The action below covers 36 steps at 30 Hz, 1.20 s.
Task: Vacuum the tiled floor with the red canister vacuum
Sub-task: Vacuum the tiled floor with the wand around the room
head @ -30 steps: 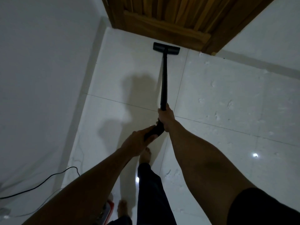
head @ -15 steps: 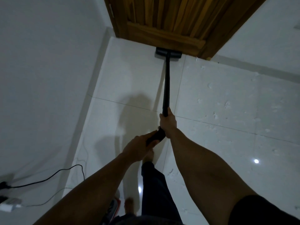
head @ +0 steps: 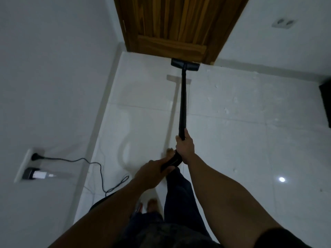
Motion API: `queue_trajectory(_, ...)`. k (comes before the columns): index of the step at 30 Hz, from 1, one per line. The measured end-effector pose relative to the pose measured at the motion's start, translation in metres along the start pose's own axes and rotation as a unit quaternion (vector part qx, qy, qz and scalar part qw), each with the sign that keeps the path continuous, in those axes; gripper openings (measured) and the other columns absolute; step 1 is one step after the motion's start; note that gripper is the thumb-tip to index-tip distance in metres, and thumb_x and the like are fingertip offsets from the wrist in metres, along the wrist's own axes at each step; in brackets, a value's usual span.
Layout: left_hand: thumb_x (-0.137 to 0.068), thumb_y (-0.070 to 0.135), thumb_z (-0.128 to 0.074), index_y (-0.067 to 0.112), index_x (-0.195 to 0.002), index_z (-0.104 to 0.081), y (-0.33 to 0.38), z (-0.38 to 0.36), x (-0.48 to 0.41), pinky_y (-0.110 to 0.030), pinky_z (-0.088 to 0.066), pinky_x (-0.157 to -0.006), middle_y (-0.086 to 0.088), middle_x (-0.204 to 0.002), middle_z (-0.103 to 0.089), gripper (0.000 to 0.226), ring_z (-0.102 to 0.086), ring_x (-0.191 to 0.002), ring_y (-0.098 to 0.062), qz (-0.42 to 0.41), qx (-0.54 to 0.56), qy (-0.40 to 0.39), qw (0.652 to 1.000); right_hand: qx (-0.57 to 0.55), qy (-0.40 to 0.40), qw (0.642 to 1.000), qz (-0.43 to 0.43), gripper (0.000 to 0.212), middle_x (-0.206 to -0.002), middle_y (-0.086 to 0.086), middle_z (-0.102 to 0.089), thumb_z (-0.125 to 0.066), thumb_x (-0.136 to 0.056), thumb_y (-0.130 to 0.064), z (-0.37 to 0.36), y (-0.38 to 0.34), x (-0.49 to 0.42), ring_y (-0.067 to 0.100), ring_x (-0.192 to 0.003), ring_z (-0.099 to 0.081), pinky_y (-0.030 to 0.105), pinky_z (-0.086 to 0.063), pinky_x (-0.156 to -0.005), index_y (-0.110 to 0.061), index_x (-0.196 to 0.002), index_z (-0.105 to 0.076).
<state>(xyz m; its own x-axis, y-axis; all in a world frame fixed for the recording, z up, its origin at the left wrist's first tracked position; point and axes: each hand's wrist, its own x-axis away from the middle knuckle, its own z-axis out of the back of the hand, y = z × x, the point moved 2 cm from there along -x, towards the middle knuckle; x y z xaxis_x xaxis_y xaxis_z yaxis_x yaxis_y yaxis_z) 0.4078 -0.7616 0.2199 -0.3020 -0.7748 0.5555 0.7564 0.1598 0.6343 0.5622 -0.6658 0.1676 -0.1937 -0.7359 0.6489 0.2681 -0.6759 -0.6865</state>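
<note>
A long black vacuum wand [head: 183, 102] runs away from me over the white tiled floor [head: 241, 140]. Its flat black floor head [head: 185, 64] rests on the tile right at the foot of the wooden door [head: 177, 25]. My right hand [head: 185, 146] grips the wand's near end. Just behind it, my left hand [head: 152, 173] is closed on the black ribbed hose cuff [head: 172, 161]. A sliver of the red canister [head: 139, 207] shows low down by my feet, mostly hidden by my left arm.
A white wall [head: 44, 86] runs along the left with a socket plate [head: 28, 165]; a black plug and cord [head: 100, 169] trail from it onto the floor. Small white specks lie scattered over the right-hand tiles. A dark object [head: 326, 104] stands at the right edge.
My view has tilted up and back, so the wall socket and more of the door now show. The floor head stays at the door's foot, shifted slightly right. Both hands keep their grip.
</note>
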Motion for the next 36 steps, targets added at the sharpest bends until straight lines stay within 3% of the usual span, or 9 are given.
queue_trajectory(7,-0.102,0.056,-0.043,0.052,-0.152,-0.025,0.003,-0.078,0.116,-0.038,-0.057,-0.088,-0.003,-0.111,-0.073,0.053,-0.070,-0.092,-0.018,-0.032,-0.014,-0.031,0.999,-0.019,0.006,1.000,-0.001,0.065,-0.104,0.005,-0.057,-0.053,-0.100,-0.032,0.015,0.096,0.113,0.020,-0.069,-0.059,0.040,-0.062,-0.064,-0.040,-0.157,-0.023)
queue_trajectory(13,-0.095,0.067,-0.042,0.063,-0.146,-0.027,0.002,-0.148,0.198,-0.038,-0.059,-0.080,0.001,-0.087,-0.072,0.053,-0.069,-0.075,-0.013,-0.031,0.044,-0.020,0.998,-0.015,0.008,1.000,0.000,0.067,-0.107,0.003,-0.060,-0.053,-0.095,-0.037,0.029,0.168,0.189,0.020,-0.077,-0.062,0.052,-0.061,-0.080,-0.041,-0.156,-0.026)
queue_trajectory(16,-0.084,0.084,-0.033,0.078,-0.134,-0.023,-0.002,-0.187,0.238,-0.035,-0.059,-0.080,0.003,-0.082,-0.072,0.051,-0.069,-0.073,-0.010,-0.058,0.066,-0.005,0.996,-0.033,0.003,0.999,0.000,0.066,-0.106,0.005,-0.062,-0.054,-0.094,-0.037,0.039,0.202,0.232,0.021,-0.075,-0.062,0.050,-0.062,-0.078,-0.041,-0.155,-0.029)
queue_trajectory(18,-0.081,0.091,-0.028,0.082,-0.129,-0.020,-0.003,-0.218,0.266,-0.037,-0.057,-0.087,0.003,-0.095,-0.072,0.050,-0.069,-0.084,-0.010,-0.069,0.064,0.005,0.996,-0.034,0.003,0.999,0.005,0.065,-0.111,0.012,-0.065,-0.054,-0.096,-0.033,0.048,0.227,0.266,0.022,-0.073,-0.062,0.048,-0.063,-0.074,-0.040,-0.155,-0.029)
queue_trajectory(23,-0.087,0.084,-0.032,0.067,-0.144,-0.024,-0.001,-0.297,0.347,-0.040,-0.056,-0.091,0.003,-0.103,-0.074,0.060,-0.070,-0.090,-0.009,-0.070,0.063,-0.002,0.996,-0.044,-0.002,0.999,-0.001,0.065,-0.103,0.011,-0.063,-0.054,-0.098,-0.030,0.068,0.298,0.351,0.022,-0.070,-0.060,0.047,-0.063,-0.069,-0.040,-0.156,-0.028)
queue_trajectory(27,-0.088,0.082,-0.036,0.072,-0.140,-0.025,-0.007,-0.349,0.406,-0.040,-0.057,-0.088,0.000,-0.109,-0.075,0.054,-0.072,-0.090,-0.013,-0.067,0.071,-0.008,0.995,-0.054,-0.011,0.998,-0.022,0.064,-0.101,0.012,-0.062,-0.053,-0.100,-0.026,0.074,0.349,0.416,0.021,-0.065,-0.059,0.033,-0.056,-0.059,-0.039,-0.156,-0.027)
queue_trajectory(29,-0.088,0.083,-0.035,0.074,-0.138,-0.025,-0.014,-0.372,0.436,-0.040,-0.056,-0.092,0.000,-0.119,-0.073,0.052,-0.071,-0.098,-0.016,-0.064,0.062,-0.018,0.996,-0.055,-0.007,0.998,-0.033,0.062,-0.098,0.013,-0.063,-0.052,-0.099,-0.026,0.073,0.377,0.446,0.023,-0.064,-0.060,0.032,-0.055,-0.058,-0.040,-0.155,-0.029)
queue_trajectory(32,-0.085,0.086,-0.033,0.074,-0.137,-0.025,-0.027,-0.401,0.472,-0.039,-0.057,-0.088,0.002,-0.114,-0.073,0.054,-0.071,-0.090,-0.012,-0.054,0.047,-0.049,0.996,-0.056,-0.006,0.997,-0.049,0.059,-0.092,0.013,-0.063,-0.051,-0.099,-0.025,0.066,0.420,0.483,0.025,-0.066,-0.061,0.032,-0.056,-0.056,-0.039,-0.154,-0.033)
queue_trajectory(36,-0.085,0.085,-0.034,0.082,-0.128,-0.023,-0.041,-0.441,0.521,-0.038,-0.054,-0.097,0.002,-0.124,-0.071,0.044,-0.069,-0.105,-0.013,-0.049,0.045,-0.091,0.994,-0.041,0.002,0.997,-0.066,0.061,-0.103,0.014,-0.067,-0.051,-0.101,-0.026,0.060,0.478,0.534,0.024,-0.073,-0.063,0.038,-0.060,-0.065,-0.034,-0.157,-0.029)
